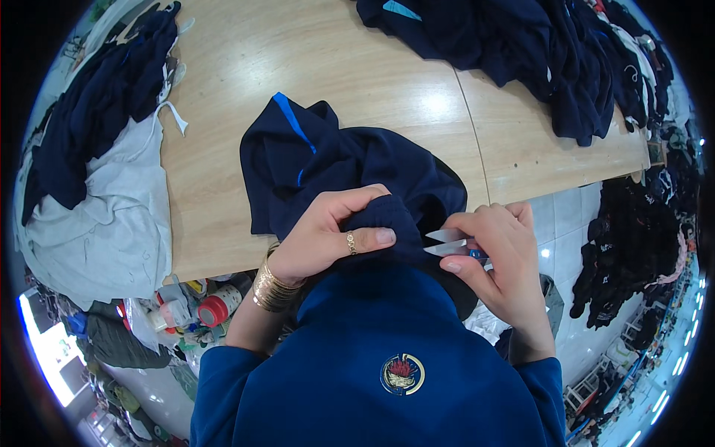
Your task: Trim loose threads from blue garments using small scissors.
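Observation:
A navy garment with bright blue strips lies bunched at the table's near edge, partly over it. My left hand is closed on a gathered, ribbed-looking part of it, thumb on top. To the right, my right hand grips small thread snips. Their two pointed blades are apart and aim left at the held fabric. Whether a thread lies between the blades is too small to tell. The palm side of my right hand hides most of the snips' handle, of which a blue bit shows.
A light wooden table spreads ahead, with a seam running across it. Navy garments are heaped at the far right. More navy cloth lies over a pale grey fabric at the left. Below the left edge stands a red-lidded bottle; dark clothes are piled at right.

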Demonstrator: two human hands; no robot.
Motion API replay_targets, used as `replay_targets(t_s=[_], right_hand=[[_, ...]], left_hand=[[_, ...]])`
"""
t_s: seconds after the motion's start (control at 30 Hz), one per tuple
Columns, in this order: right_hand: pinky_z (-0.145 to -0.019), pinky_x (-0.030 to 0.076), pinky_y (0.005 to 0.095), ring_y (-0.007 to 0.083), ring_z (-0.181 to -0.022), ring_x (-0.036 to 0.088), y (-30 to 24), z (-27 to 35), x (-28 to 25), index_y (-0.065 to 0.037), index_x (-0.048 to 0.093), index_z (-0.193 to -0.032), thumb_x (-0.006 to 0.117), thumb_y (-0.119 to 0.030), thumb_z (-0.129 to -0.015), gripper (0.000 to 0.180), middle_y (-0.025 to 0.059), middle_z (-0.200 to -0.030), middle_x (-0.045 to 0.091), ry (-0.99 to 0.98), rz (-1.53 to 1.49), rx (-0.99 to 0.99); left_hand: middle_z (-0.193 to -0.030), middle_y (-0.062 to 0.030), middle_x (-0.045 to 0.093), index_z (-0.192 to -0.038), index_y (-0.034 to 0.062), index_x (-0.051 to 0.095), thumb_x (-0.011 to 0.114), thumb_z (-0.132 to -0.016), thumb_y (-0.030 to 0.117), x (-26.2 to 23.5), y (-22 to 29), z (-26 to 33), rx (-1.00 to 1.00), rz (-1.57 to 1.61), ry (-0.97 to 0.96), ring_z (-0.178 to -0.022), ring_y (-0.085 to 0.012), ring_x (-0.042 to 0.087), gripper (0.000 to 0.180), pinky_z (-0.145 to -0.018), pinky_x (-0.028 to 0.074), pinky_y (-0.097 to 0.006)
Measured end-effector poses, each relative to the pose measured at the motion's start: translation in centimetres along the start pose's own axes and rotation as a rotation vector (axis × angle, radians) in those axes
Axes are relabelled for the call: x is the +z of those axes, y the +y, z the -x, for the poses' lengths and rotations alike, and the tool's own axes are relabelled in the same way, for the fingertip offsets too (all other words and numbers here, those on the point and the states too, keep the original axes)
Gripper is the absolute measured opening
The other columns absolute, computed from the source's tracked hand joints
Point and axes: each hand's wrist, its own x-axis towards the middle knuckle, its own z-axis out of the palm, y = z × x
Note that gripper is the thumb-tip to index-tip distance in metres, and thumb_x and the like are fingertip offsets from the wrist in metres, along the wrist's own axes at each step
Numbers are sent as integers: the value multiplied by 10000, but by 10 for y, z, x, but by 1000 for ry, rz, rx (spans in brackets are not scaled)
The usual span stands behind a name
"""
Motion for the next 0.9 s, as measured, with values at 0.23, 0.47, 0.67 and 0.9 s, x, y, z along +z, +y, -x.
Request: replay_targets(t_s=[0.23,0.47,0.67,0.9], right_hand=[[-655,282,314,169,-577,449,-2,-2,4,-82,598,-809,623,-346,-761,269,4,-623,491,55,97,-52],[-644,270,316,140,-572,436,-6,-3,-4,-99,604,-787,639,-398,-726,307,-13,-627,491,32,261,-71],[-648,269,314,136,-575,430,-4,-3,-7,-107,605,-782,627,-425,-732,322,-15,-632,492,-11,286,-90],[-654,267,317,136,-581,418,-4,-2,-6,-109,604,-786,636,-430,-719,329,-16,-635,482,-12,309,-92]], left_hand=[[-885,-45,551,-876,-27,598,677,-738,148,-1,4,-1,61,-117,-62,-753,-107,508,236,-690,411,-225],[-801,-18,533,-862,-1,582,653,-792,130,-3,7,-3,172,-250,-124,-732,-97,484,164,-675,396,-228],[-813,-23,501,-837,3,581,645,-794,148,-3,12,-5,179,-348,-154,-737,-112,471,165,-666,388,-236],[-853,-28,535,-831,-1,595,662,-747,96,-4,10,-6,200,-410,-147,-721,-95,511,144,-636,400,-213]])
